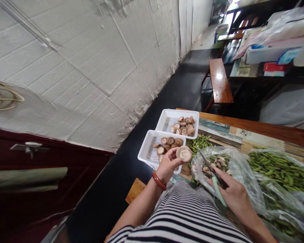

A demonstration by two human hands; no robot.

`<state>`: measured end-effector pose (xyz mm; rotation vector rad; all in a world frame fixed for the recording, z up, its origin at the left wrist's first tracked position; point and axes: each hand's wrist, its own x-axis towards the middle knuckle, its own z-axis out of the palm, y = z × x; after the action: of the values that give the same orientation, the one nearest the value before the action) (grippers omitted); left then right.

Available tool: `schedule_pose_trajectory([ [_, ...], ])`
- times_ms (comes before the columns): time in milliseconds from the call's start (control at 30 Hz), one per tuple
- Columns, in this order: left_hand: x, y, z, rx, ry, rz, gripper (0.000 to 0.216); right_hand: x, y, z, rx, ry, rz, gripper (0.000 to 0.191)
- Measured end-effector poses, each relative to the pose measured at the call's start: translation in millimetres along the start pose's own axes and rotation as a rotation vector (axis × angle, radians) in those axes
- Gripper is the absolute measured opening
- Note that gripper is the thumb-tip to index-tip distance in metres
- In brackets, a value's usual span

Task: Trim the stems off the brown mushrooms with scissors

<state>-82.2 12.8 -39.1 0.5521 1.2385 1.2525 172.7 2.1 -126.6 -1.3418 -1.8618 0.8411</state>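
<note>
My left hand (169, 164) pinches a mushroom (184, 154) by its edge, its pale gilled underside turned up. In my right hand (230, 187) is a pair of scissors (216, 185) with light green handles, the dark blades pointing up and left toward the mushroom but apart from it. Below the blades, a clear plastic bag (239, 162) holds cut mushroom stems (219, 162) and some green bits. Left of that, a near white tray (144, 148) holds several brown mushrooms, and a second white tray (164, 118) behind it holds more.
Green bean pods (200, 142) lie on the table (218, 128) beside the trays. More pods (281, 168) fill plastic bags at the right. A wooden bench (220, 81) stands beyond the table, near another table with boxes. A white wall (91, 67) runs along the left.
</note>
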Motion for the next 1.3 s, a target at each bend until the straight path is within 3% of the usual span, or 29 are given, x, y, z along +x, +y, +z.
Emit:
schedule_pose_trajectory([
  [267, -1, 0, 1, 0.049, -0.018, 0.038, 0.06, 4, -14, -16, -0.179, -0.083, -0.178, 0.049],
  [467, -4, 0, 3, 0.181, -0.047, 0.088, 0.059, 13, -9, -26, -0.294, -0.131, -0.199, 0.05],
  [600, -3, -1, 2, 0.208, -0.055, 0.108, 0.053, 17, -1, -17, -0.221, -0.1, -0.219, 0.046],
  [700, 5, -12, -8, 0.207, -0.03, 0.042, 0.048, 15, 9, -3, -0.108, -0.099, -0.16, 0.041],
  [800, 17, -30, -21, 0.259, 0.051, -0.089, 0.042, 9, 19, 9, -0.046, -0.134, -0.054, 0.044],
  [967, 45, -46, -36, 0.354, -0.015, -0.215, 0.032, -3, 30, 13, 0.041, -0.157, 0.059, 0.041],
  [1067, 77, -36, -35, 0.349, -0.027, -0.177, 0.034, -6, 33, 11, 0.058, -0.13, 0.094, 0.041],
  [1200, 128, -20, -29, 0.25, 0.051, -0.058, 0.045, -10, 30, 11, 0.041, -0.062, 0.163, 0.044],
  [1300, 147, -21, -35, 0.203, 0.103, -0.042, 0.05, -12, 23, 13, 0.031, -0.002, 0.206, 0.044],
])
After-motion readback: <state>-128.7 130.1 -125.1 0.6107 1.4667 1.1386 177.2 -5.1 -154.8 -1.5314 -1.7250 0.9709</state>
